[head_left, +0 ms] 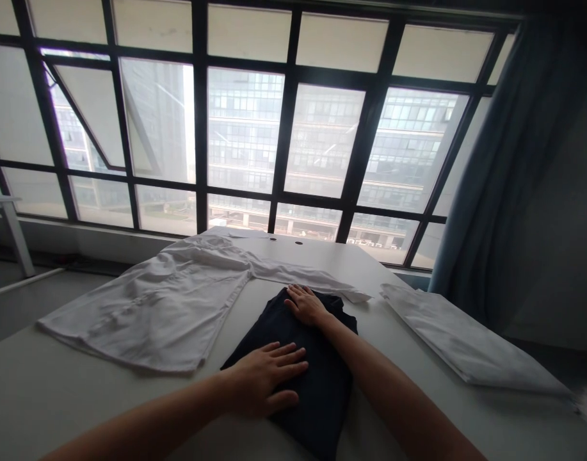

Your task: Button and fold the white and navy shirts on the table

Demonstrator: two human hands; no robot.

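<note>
The left hand (264, 378) and right hand (307, 306) are laid flat on a folded dark garment (319, 390) — fingers spread, nothing gripped. It is placed on a white surface (82, 403), between a spread white shirt (149, 307) and a folded white cloth (466, 339) — a large window (245, 128) is seen beyond.

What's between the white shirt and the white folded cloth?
A folded dark garment lies between the white shirt and the white folded cloth, seen in the head view.
</note>
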